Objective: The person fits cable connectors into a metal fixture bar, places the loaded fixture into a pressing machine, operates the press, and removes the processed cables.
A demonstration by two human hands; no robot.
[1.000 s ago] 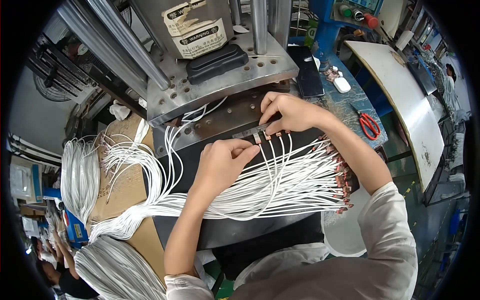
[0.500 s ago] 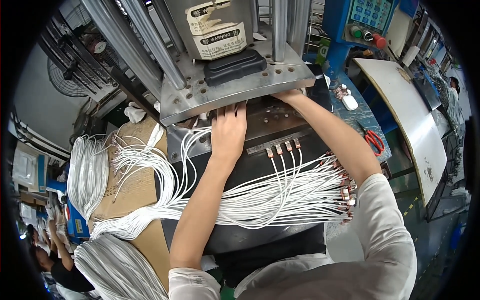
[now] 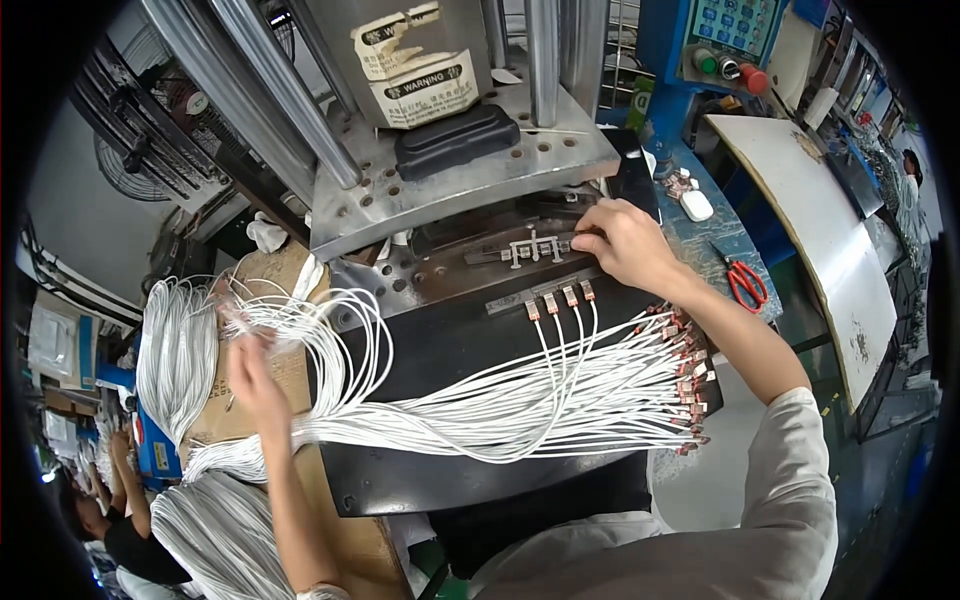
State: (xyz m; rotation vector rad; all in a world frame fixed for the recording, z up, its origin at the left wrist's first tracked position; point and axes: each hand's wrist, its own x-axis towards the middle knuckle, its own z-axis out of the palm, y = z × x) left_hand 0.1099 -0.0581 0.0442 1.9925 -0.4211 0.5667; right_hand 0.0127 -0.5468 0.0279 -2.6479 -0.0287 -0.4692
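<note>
My right hand is closed on the right end of a dark metal mould bar, under the front of the press plate. A grey branched piece sits across the bar. My left hand is at the left, by the loose ends of white cables; motion blurs its fingers, so its grip is unclear. In front of the press, a second metal bar holds several cable ends with small metal plugs. A thick bundle of white cables lies across the black table, its plug ends at the right.
Above my right hand is the heavy steel press plate with its upright columns. Cable coils lie at the left on cardboard. Red-handled scissors and a white case lie on the blue surface. A control panel stands far right.
My left hand has come out from under the press and moved left to the cable ends. My right hand has drawn out toward me, bringing the mould bar and grey piece into view.
</note>
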